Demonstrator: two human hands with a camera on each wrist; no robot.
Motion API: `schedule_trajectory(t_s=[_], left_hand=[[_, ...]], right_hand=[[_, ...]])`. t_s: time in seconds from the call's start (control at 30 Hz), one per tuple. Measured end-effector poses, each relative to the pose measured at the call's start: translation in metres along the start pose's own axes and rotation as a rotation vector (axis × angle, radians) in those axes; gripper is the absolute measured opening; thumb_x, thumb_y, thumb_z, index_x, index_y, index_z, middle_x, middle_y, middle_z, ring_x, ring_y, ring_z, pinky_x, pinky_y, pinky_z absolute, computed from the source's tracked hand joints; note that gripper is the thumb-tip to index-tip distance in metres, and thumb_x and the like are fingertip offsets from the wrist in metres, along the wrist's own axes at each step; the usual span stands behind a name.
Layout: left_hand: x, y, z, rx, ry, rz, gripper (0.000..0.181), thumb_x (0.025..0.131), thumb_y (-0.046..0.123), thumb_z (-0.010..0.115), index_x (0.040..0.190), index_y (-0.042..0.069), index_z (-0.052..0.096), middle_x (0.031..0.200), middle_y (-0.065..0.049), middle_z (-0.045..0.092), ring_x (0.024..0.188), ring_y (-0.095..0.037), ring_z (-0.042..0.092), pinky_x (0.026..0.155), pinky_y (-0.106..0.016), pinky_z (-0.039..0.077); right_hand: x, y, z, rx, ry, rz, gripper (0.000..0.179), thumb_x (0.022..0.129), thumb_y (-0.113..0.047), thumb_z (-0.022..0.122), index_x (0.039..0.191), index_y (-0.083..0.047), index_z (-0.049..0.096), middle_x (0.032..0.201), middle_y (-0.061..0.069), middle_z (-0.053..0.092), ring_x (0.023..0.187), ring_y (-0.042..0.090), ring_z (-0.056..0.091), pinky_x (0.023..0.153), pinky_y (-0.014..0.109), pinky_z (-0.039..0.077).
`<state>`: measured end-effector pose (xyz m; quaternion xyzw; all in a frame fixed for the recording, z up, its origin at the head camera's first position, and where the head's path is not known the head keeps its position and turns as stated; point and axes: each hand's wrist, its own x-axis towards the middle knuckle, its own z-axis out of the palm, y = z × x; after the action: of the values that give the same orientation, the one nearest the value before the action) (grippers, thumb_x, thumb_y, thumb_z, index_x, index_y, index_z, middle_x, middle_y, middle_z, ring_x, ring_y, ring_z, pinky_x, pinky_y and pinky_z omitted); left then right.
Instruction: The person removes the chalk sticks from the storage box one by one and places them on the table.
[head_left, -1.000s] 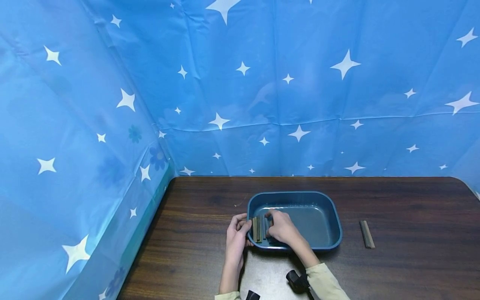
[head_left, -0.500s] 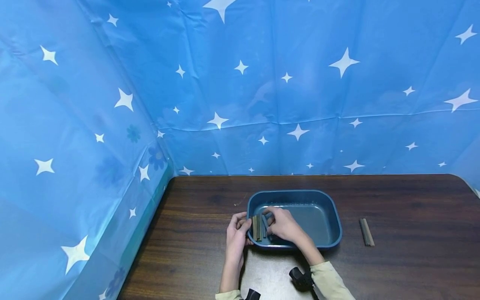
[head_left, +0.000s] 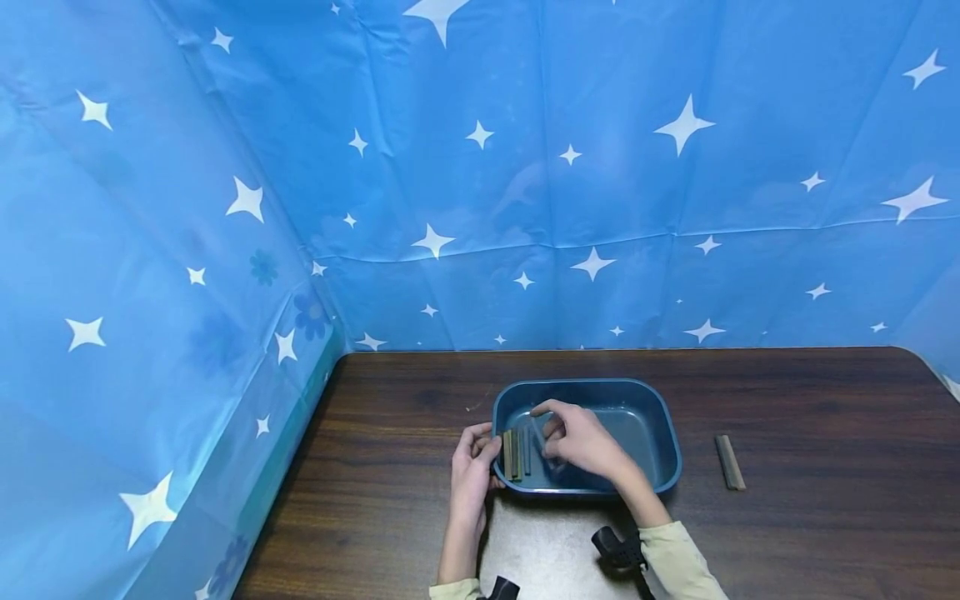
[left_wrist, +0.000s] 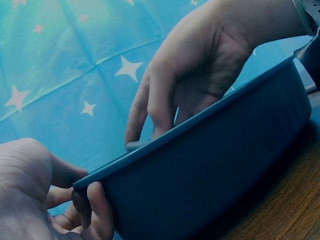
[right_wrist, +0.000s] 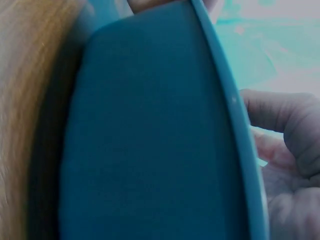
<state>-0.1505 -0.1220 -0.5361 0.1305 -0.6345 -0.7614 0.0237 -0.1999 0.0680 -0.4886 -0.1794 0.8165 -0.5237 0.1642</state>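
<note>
A blue rectangular basin (head_left: 667,417) stands on the wooden table. My left hand (head_left: 472,475) grips its left end, thumb over the rim and fingers beneath it outside, as the left wrist view also shows. Inside that end, olive-brown sticks (head_left: 512,455) and a blue-grey stick (head_left: 527,452) lie side by side. My right hand (head_left: 583,440) reaches into the basin and pinches another blue-grey stick (head_left: 537,435) between thumb and fingers, just right of the row. In the left wrist view, one end of a pale stick (left_wrist: 137,145) shows under the right hand's fingertips (left_wrist: 132,135).
A single brownish stick (head_left: 730,462) lies on the table (head_left: 825,467) to the right of the basin. Blue cloth (head_left: 615,192) with white stars hangs behind the table and along its left side. Black wrist cameras (head_left: 618,547) sit on both wrists.
My right hand has shifted rightward from the row with the blue-grey stick, opening a gap beside the other sticks. The left hand stays on the basin.
</note>
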Motion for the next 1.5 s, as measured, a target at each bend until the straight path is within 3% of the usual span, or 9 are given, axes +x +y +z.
schedule_trajectory(t_s=[0.2,0.4,0.7,1.03,1.23,1.5], left_hand=[[0.000,0.000,0.001,0.011,0.013,0.000,0.034,0.102,0.010,0.059,0.133,-0.004,0.054,0.100,-0.008,0.061,0.059,-0.011,0.051,0.045,-0.021,0.046],[0.000,0.000,0.002,0.003,0.021,0.020,0.034,0.102,0.009,0.059,0.132,-0.006,0.054,0.101,-0.010,0.061,0.058,-0.011,0.050,0.044,-0.021,0.045],[-0.001,0.001,0.003,0.022,0.027,0.029,0.034,0.102,0.009,0.060,0.132,-0.005,0.055,0.102,-0.012,0.062,0.058,-0.011,0.050,0.044,-0.020,0.045],[0.002,-0.002,0.001,0.015,0.020,0.022,0.034,0.102,0.009,0.059,0.132,-0.006,0.054,0.099,-0.010,0.062,0.056,-0.011,0.049,0.045,-0.021,0.044],[0.002,-0.003,0.001,0.024,0.019,0.019,0.034,0.102,0.009,0.058,0.133,-0.005,0.054,0.099,-0.009,0.061,0.055,-0.011,0.049,0.045,-0.021,0.044],[0.001,-0.003,0.002,0.027,0.022,0.021,0.034,0.102,0.008,0.058,0.133,-0.006,0.054,0.100,-0.011,0.061,0.056,-0.011,0.049,0.044,-0.020,0.044]], right_hand=[[-0.013,0.000,-0.019,-0.019,0.024,-0.054,0.048,0.089,0.008,0.063,0.137,0.008,0.057,0.105,0.023,0.069,0.080,0.021,0.068,0.064,0.041,0.059],[-0.027,-0.005,-0.037,-0.018,0.068,-0.051,0.048,0.091,0.007,0.061,0.139,0.006,0.056,0.105,0.019,0.069,0.083,0.023,0.069,0.066,0.039,0.058],[-0.040,0.002,-0.052,0.046,0.104,-0.019,0.050,0.091,0.005,0.060,0.141,0.005,0.054,0.108,0.020,0.065,0.087,0.031,0.069,0.073,0.052,0.060],[-0.056,0.010,-0.070,0.077,0.172,0.015,0.048,0.093,0.002,0.061,0.141,0.006,0.053,0.111,0.023,0.064,0.086,0.029,0.069,0.074,0.050,0.062],[-0.066,0.014,-0.078,0.105,0.194,0.027,0.050,0.094,0.002,0.060,0.143,0.008,0.050,0.113,0.024,0.065,0.093,0.034,0.070,0.074,0.048,0.062],[-0.077,0.025,-0.090,0.121,0.248,0.060,0.048,0.099,-0.001,0.061,0.144,0.010,0.048,0.113,0.026,0.065,0.091,0.028,0.070,0.074,0.042,0.062]])
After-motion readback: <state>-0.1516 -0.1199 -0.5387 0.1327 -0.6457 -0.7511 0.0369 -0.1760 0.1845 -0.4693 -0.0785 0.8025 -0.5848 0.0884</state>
